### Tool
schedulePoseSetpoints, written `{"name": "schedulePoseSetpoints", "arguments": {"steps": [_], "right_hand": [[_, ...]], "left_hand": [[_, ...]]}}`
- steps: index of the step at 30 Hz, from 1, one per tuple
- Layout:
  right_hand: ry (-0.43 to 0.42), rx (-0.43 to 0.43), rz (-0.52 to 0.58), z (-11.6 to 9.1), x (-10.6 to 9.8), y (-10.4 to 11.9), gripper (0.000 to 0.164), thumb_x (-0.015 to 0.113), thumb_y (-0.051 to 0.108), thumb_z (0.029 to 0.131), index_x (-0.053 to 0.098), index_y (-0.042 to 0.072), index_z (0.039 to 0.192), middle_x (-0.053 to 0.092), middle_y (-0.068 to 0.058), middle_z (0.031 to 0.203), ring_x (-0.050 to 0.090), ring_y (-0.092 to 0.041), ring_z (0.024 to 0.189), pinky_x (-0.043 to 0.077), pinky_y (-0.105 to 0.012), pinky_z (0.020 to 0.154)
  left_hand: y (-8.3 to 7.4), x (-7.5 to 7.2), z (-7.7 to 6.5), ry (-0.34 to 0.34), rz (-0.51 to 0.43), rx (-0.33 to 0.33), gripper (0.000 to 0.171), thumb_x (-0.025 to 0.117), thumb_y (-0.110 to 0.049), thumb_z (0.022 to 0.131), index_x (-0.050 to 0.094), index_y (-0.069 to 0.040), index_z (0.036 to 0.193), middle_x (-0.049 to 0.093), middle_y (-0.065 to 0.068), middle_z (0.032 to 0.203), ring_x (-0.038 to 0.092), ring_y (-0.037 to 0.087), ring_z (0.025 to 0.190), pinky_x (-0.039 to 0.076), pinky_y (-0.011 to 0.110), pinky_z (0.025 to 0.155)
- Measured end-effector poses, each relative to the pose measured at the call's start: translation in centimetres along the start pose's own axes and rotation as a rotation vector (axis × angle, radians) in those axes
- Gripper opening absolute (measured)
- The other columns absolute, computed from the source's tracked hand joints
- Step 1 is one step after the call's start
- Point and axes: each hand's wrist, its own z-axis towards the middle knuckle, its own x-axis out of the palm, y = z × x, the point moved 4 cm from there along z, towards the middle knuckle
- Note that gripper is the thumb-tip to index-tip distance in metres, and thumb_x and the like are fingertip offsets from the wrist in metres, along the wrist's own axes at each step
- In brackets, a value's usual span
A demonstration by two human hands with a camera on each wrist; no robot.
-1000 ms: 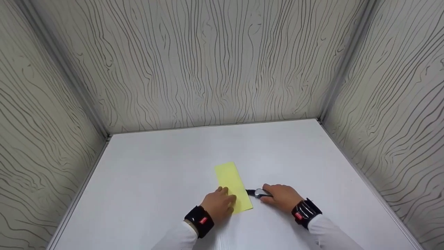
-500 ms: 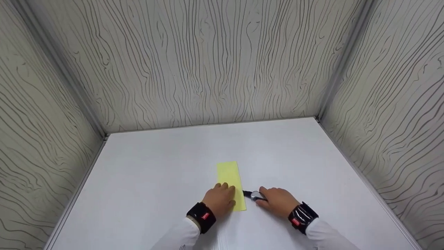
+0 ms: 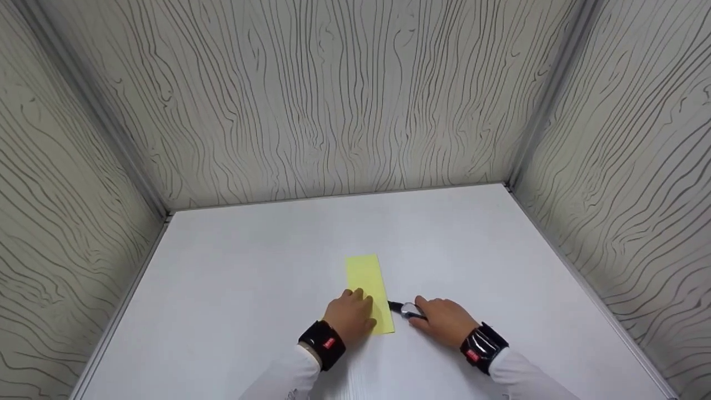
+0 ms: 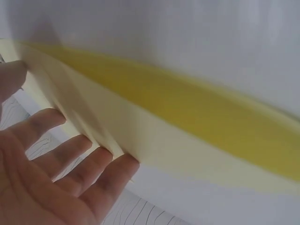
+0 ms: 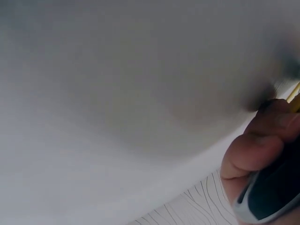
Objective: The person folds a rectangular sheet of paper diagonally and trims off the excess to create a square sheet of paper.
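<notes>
A strip of yellow folded paper (image 3: 364,271) lies on the white table, its long side pointing away from me. On its left side my left hand (image 3: 349,319) rests, fingers extended and holding the sheet down. The left wrist view shows the paper's layers (image 4: 197,108) parted along one side, with the fingertips touching the sheet. My right hand (image 3: 446,320) grips a black and silver utility knife (image 3: 410,310), whose front end meets the paper's right edge. Whether its tip sits between the layers is hidden. The knife's dark, grey-trimmed handle (image 5: 276,192) fills part of the right wrist view.
The white tabletop (image 3: 250,266) spreads around both hands. Wood-patterned panels (image 3: 333,111) enclose it at the back and on both sides, with grey metal posts (image 3: 536,111) at the corners.
The paper has turned slightly, its near end swinging left, and now lies straighter. My right hand and the knife have shifted a little left with it. The left hand keeps resting on the paper.
</notes>
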Motion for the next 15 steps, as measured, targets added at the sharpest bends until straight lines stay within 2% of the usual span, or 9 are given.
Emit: {"name": "schedulePoseSetpoints", "arguments": {"steps": [5,12,15], "right_hand": [[-0.029,0.016,-0.004,-0.07,0.10,0.24,0.031,0.062,0.048,0.092,0.055,0.018,0.097,0.045,0.008,0.062,0.042,-0.010,0.055,0.034,-0.029,0.051],[-0.024,0.043,0.015,0.03,-0.15,0.95,0.035,0.063,0.046,0.092,0.057,0.014,0.105,0.048,0.006,0.064,0.045,-0.011,0.057,0.039,-0.031,0.054],[-0.021,0.057,0.013,-0.19,-0.17,0.90,0.034,0.063,0.045,0.092,0.056,0.014,0.103,0.046,0.006,0.063,0.044,-0.012,0.056,0.037,-0.031,0.053]], "left_hand": [[-0.07,-0.15,-0.02,0.003,-0.003,-0.004,0.029,0.070,-0.039,0.085,0.067,-0.012,0.093,0.060,0.005,0.091,0.054,0.023,0.077,0.050,0.037,0.052],[-0.19,-0.54,-0.03,0.001,0.005,-0.015,0.027,0.072,-0.038,0.084,0.066,-0.012,0.090,0.059,0.004,0.087,0.054,0.021,0.075,0.049,0.036,0.052],[-0.25,-0.58,-0.04,0.015,-0.009,-0.019,0.027,0.072,-0.037,0.083,0.066,-0.012,0.089,0.059,0.004,0.088,0.054,0.022,0.076,0.049,0.036,0.052]]}}
